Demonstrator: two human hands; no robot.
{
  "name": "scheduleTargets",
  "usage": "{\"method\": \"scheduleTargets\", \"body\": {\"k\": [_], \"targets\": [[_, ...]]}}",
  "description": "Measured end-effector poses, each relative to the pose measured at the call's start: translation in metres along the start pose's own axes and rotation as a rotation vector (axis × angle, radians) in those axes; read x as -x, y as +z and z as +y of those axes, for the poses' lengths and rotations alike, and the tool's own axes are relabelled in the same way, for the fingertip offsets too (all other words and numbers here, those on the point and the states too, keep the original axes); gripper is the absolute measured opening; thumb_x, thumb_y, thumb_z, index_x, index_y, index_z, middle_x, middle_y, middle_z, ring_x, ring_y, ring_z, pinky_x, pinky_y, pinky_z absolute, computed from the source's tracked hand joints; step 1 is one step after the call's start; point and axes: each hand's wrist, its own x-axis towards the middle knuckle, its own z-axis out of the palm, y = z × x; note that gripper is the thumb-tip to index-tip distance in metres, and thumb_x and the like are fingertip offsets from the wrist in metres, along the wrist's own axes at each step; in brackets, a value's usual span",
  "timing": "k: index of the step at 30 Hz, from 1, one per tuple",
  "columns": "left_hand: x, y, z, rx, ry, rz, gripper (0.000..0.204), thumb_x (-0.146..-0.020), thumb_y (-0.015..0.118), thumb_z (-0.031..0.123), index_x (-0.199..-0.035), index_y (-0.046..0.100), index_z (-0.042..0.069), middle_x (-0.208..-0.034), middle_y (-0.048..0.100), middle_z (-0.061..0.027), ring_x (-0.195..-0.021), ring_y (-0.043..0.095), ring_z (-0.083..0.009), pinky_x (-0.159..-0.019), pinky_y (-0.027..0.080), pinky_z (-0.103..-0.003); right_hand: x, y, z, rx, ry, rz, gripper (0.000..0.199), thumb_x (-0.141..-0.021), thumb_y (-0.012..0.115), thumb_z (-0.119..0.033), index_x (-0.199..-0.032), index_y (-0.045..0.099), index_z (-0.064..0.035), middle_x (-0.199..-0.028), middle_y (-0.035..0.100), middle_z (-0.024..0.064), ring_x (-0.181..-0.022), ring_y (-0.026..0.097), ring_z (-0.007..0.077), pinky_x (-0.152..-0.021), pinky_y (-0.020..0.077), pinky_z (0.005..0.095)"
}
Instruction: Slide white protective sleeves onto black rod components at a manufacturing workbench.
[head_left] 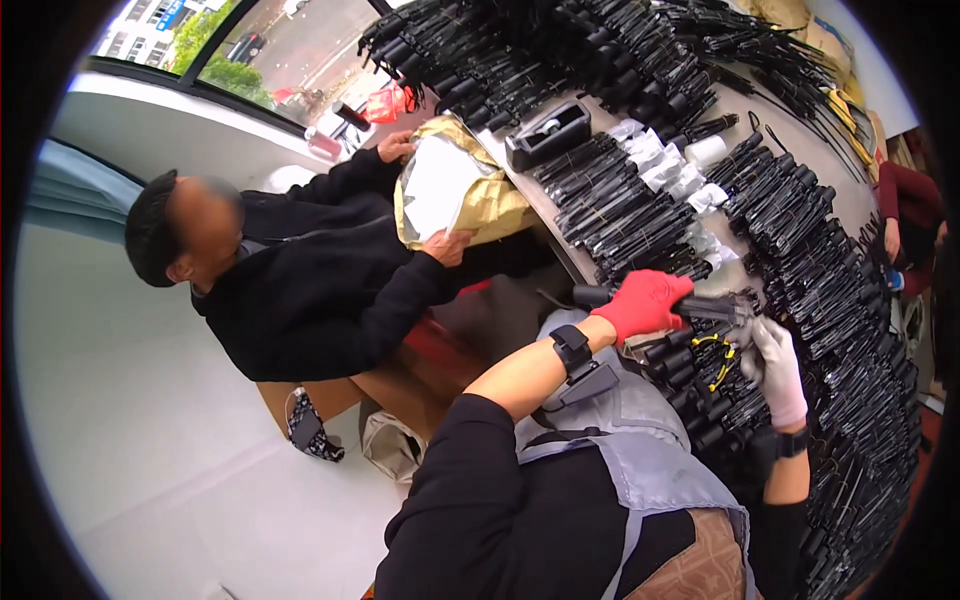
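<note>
Table is packed w/ black piles, so your open room's mostly the air above; a co-worker is just past its L edge, so don't swing there. Black rod spans your hands, over the piles: brace it w/ L, do fine work w/ R. L hand, red-gloved, grips it; R hand, white-gloved, curls at its far end, prob. pinching (blurry). Don't snag yellow tie.

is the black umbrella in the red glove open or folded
Folded: the black umbrella forms a narrow bundle running from the left hand toward the right hand, with no canopy spread out.
</note>
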Motion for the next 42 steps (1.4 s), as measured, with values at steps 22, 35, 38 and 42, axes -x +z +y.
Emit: {"method": "scheduleTargets", "body": {"k": [22,35,38,42], "targets": [[-0.120,-0.062,0.097,2.051,0.346,0.257,0.052,-0.093,0.055,0.050,-0.123,0.051,0.007,-0.080,0.065,-0.0022,-0.064,0.064,-0.0157,-0.055,0.053,-0.029,0.011,0.056,-0.027,-0.001,-0.401,0.305,0.029,-0.095,0.059,-0.027,-0.107,0.053,-0.0007,-0.073,0.056,0.0016,-0.059,0.048,0.0100,-0.053,0.0379,0.0230],[-0.092,-0.059,0.110,1.846,0.139,0.536,0.033,-0.086,0.070,0.017,-0.113,0.053,0.008,-0.080,0.062,-0.0016,-0.065,0.061,-0.0105,-0.059,0.052,-0.026,-0.019,0.036,0.003,0.258,-0.516,0.367,0.026,-0.098,0.055,-0.022,-0.109,0.051,0.0011,-0.071,0.051,0.0017,-0.053,0.042,0.0075,-0.048,0.0311,0.0203],[-0.079,-0.074,0.108,1.962,0.070,0.387,0.034,-0.086,0.070,0.016,-0.114,0.053,0.008,-0.080,0.062,-0.0016,-0.064,0.061,-0.0108,-0.057,0.052,-0.026,-0.001,0.046,-0.004,-0.461,-0.496,0.013,0.036,-0.099,0.052,-0.033,-0.112,0.049,0.0002,-0.072,0.052,0.0035,-0.052,0.042,0.0089,-0.046,0.0309,0.0212],[-0.091,-0.078,0.119,1.872,0.099,0.316,0.033,-0.087,0.070,0.016,-0.115,0.053,0.007,-0.080,0.062,-0.0025,-0.064,0.062,-0.0121,-0.056,0.053,-0.027,-0.010,0.040,-0.003,-0.329,-0.523,0.050,0.044,-0.099,0.048,-0.043,-0.112,0.047,-0.0007,-0.073,0.052,0.0039,-0.050,0.042,0.0091,-0.044,0.0300,0.0215]]}}
